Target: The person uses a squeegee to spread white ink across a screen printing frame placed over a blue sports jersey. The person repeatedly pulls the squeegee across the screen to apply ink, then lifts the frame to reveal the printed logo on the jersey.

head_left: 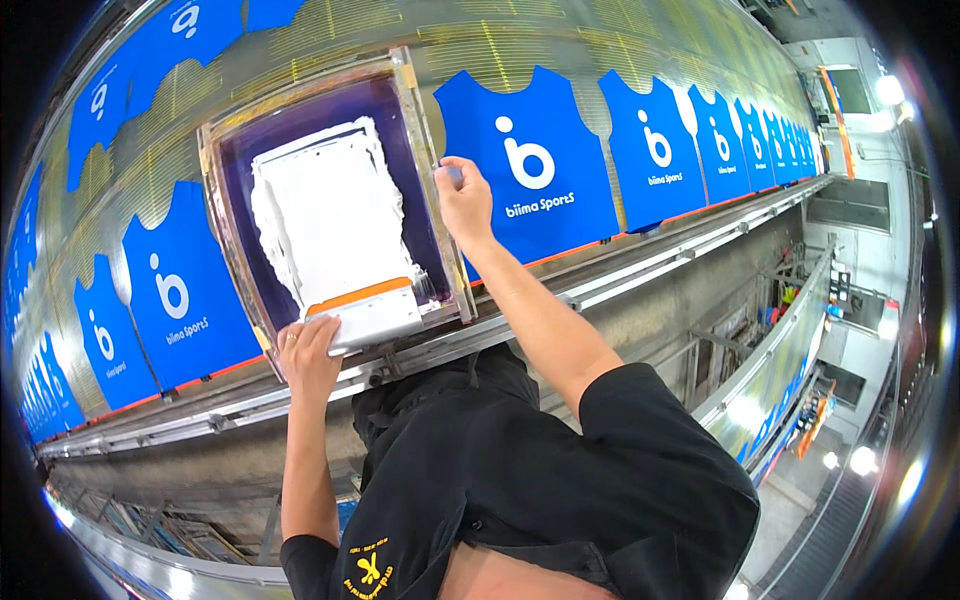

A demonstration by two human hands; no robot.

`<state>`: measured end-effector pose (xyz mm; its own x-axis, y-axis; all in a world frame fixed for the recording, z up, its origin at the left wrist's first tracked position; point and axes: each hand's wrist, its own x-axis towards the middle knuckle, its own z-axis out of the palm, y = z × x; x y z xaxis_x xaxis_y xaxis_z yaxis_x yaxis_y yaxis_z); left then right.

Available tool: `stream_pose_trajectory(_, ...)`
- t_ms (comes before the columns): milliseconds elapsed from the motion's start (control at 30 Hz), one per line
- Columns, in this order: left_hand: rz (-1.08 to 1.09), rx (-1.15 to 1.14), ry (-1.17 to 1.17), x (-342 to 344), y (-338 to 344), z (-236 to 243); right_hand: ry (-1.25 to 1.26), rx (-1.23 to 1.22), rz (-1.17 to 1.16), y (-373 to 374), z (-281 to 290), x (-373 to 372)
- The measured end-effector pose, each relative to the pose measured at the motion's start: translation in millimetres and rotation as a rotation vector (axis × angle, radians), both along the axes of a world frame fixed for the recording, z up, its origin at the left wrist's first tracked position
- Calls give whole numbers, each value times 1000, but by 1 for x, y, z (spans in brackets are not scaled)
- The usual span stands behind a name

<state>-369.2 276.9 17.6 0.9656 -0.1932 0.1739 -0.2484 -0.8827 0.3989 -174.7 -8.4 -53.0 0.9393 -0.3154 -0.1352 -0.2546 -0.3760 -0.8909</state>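
Observation:
A screen printing frame [226,232] with a dark purple border lies on the long table in front of me. White ink [325,215] covers its middle in a thick, ragged-edged patch. Across the near end of the screen rests a squeegee [378,322] with a silver body and an orange blade. My left hand [310,352] is closed over the frame's near left corner, its fingers beside the squeegee's left end. At the frame's right bar, my right hand [466,203] has curled fingers gripping the edge. Whatever lies beneath the screen is hidden.
Blue sleeveless shirt panels with white prints, such as the one to the right [530,165], run along the table [510,45] both ways. More blue panels [150,80] lie at the far left. A metal rail [640,268] follows the near edge. Another long table stands behind me.

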Motion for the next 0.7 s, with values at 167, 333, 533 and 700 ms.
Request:
stream_pose_trajectory(167, -147, -22, 91, 25, 42, 15, 25, -242, -8, 22, 0, -8)
stream_pose_trajectory(333, -111, -8, 16, 124, 59, 7, 35, -249, 51, 16, -5, -9)
stream_pose_trajectory(533, -182, 21, -110, 263, 87, -8, 90, -151, 48, 13, -5, -12)
stream_pose_trajectory(700, -72, -28, 164, 295, 93, -23, -54, -479, 38, 28, 19, 18)
